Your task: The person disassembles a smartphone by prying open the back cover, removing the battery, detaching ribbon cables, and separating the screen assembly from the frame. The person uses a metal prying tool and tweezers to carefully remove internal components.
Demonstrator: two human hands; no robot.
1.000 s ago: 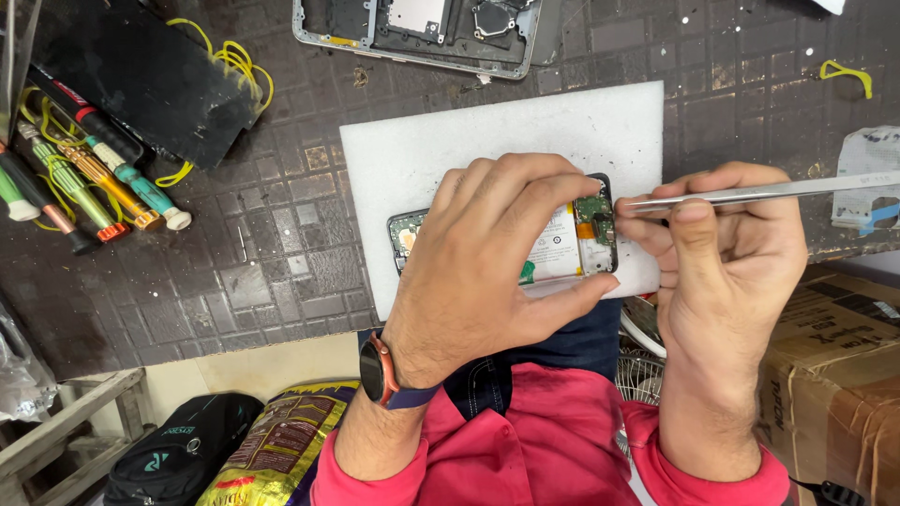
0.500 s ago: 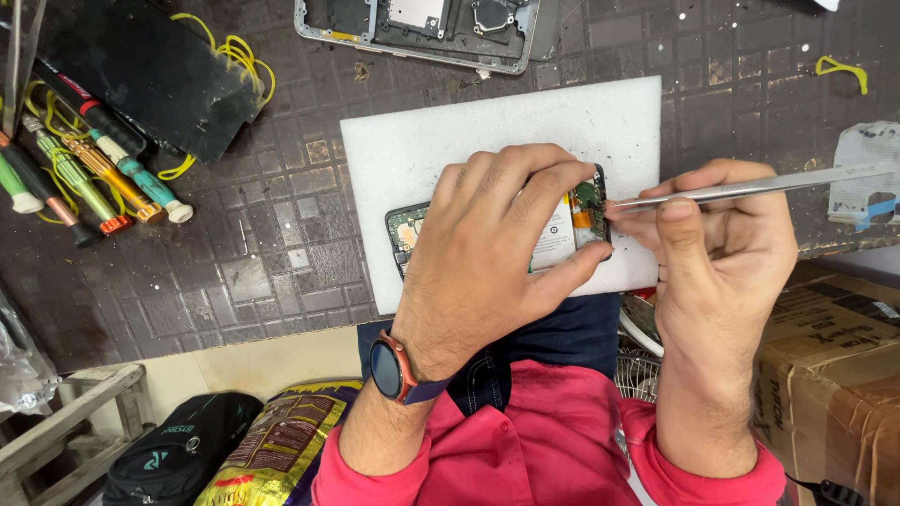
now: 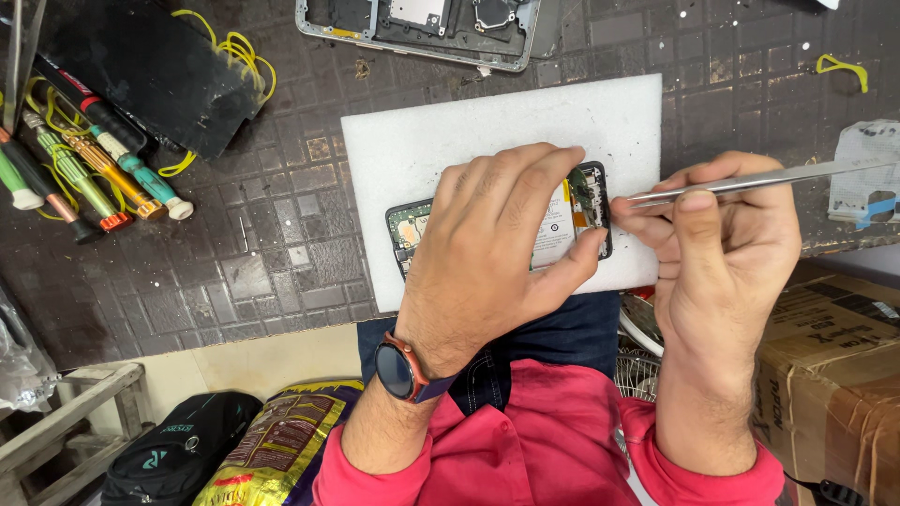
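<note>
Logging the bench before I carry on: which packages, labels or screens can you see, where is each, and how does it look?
Cardboard box: lower right beside the right hand, brown, dark print.
Snack bag: bottom left of centre, yellow and dark, crinkled.
Battery label: white, on the opened phone under the left hand.
Smartwatch: left wrist, round, dark face.

Dark tiled bench carries white pad, screwdrivers, phone frame.
</note>
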